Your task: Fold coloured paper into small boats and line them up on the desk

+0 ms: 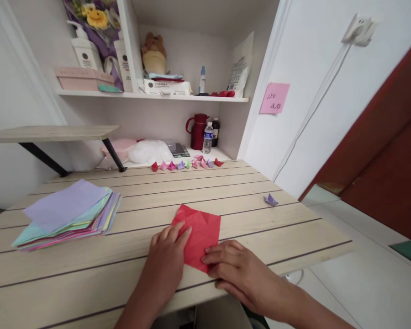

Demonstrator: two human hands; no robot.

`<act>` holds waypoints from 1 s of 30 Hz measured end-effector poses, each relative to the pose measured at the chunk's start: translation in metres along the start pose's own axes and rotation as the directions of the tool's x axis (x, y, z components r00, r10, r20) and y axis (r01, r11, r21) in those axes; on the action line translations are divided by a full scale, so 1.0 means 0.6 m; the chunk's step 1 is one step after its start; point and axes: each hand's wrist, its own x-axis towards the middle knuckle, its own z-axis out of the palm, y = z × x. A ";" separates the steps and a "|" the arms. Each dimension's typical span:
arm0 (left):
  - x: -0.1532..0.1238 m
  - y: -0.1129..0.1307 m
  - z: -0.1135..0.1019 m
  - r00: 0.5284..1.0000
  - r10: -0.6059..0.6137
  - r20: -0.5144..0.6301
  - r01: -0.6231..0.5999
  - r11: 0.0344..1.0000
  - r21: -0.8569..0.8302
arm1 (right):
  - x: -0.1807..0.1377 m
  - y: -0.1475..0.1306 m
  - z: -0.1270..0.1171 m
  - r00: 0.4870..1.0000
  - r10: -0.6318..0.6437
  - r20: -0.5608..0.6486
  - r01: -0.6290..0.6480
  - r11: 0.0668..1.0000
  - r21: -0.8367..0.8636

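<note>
A creased sheet of red origami paper (201, 235) lies on the wooden table in front of me, its surface marked with fold lines. My left hand (169, 246) rests on the paper's left side, fingers bent and thumb pressed against it, holding it down. At the lower right corner, my right hand (234, 265) grips the paper's edge with its fingertips; its thumb sits lower, near the table's front edge. Part of the sheet's left edge is hidden under my left fingers.
A stack of coloured paper (68, 214) lies at the left. Several small folded paper pieces (181, 165) line the table's back, and a purple folded piece (270, 199) sits at right. Behind stand a red jug (197, 132), a water bottle (208, 139) and a small raised shelf (51, 132).
</note>
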 end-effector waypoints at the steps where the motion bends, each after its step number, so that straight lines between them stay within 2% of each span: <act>1: 0.002 0.001 -0.001 1.000 -0.015 0.014 0.015 1.000 0.000 | -0.005 -0.004 -0.004 1.000 0.012 0.018 -0.012 1.000 0.014; 3: 0.004 0.001 -0.003 0.999 -0.030 0.033 0.030 1.000 -0.007 | -0.013 -0.005 -0.013 0.999 0.029 0.028 -0.031 0.994 0.100; 5: 0.005 -0.001 -0.005 0.998 0.002 0.057 0.000 1.000 -0.025 | -0.012 0.008 -0.026 0.997 0.079 0.014 -0.079 0.955 0.285; 7: 0.005 -0.003 -0.007 0.995 0.063 0.074 -0.059 0.997 -0.053 | 0.004 0.037 -0.041 0.974 0.228 -0.022 -0.192 0.865 0.464; 9: 0.005 -0.005 -0.007 0.991 0.110 0.077 -0.104 0.991 -0.082 | 0.036 0.077 -0.054 0.878 0.455 -0.148 -0.353 0.825 0.440; 10: 0.005 -0.006 -0.005 0.989 0.125 0.077 -0.118 0.989 -0.088 | 0.056 0.098 -0.058 0.837 0.513 -0.188 -0.414 0.820 0.395; 11: 0.006 -0.006 -0.003 0.988 0.132 0.077 -0.125 0.988 -0.088 | 0.076 0.117 -0.060 0.830 0.537 -0.153 -0.460 0.813 0.356; 13: 0.007 -0.007 0.005 0.991 0.125 0.050 -0.121 0.990 -0.071 | 0.114 0.143 -0.055 0.859 0.509 -0.054 -0.464 0.819 0.338; 16: 0.006 -0.013 0.017 0.989 -0.027 -0.146 0.019 0.998 -0.057 | 0.148 0.146 -0.035 0.902 0.432 0.006 -0.400 0.829 0.390; 19: 0.008 -0.024 0.018 0.895 -0.291 -0.338 0.235 0.952 -0.196 | 0.151 0.120 -0.020 0.897 0.441 -0.043 -0.377 0.811 0.448; 21: 0.014 -0.031 0.009 0.840 -0.443 -0.313 0.298 0.859 -0.416 | 0.142 0.102 -0.021 0.879 0.457 -0.136 -0.349 0.811 0.470; 23: 0.022 -0.032 -0.006 0.834 -0.517 -0.193 0.269 0.685 -0.677 | 0.132 0.089 -0.030 0.874 0.382 -0.302 -0.228 0.869 0.439; 25: 0.033 -0.027 -0.022 0.860 -0.501 -0.100 0.206 0.520 -0.829 | 0.124 0.079 -0.044 0.872 0.197 -0.449 -0.059 0.951 0.302; 26: 0.037 -0.023 -0.031 0.874 -0.476 -0.095 0.173 0.488 -0.855 | 0.121 0.075 -0.050 0.862 0.087 -0.500 0.021 0.978 0.206; 28: 0.045 -0.013 -0.045 0.889 -0.435 -0.146 0.117 0.523 -0.844 | 0.117 0.068 -0.062 0.824 -0.096 -0.558 0.121 0.993 0.007; 30: 0.047 -0.006 -0.058 0.876 -0.385 -0.292 0.023 0.637 -0.770 | 0.110 0.060 -0.070 0.761 -0.230 -0.607 0.156 0.973 -0.172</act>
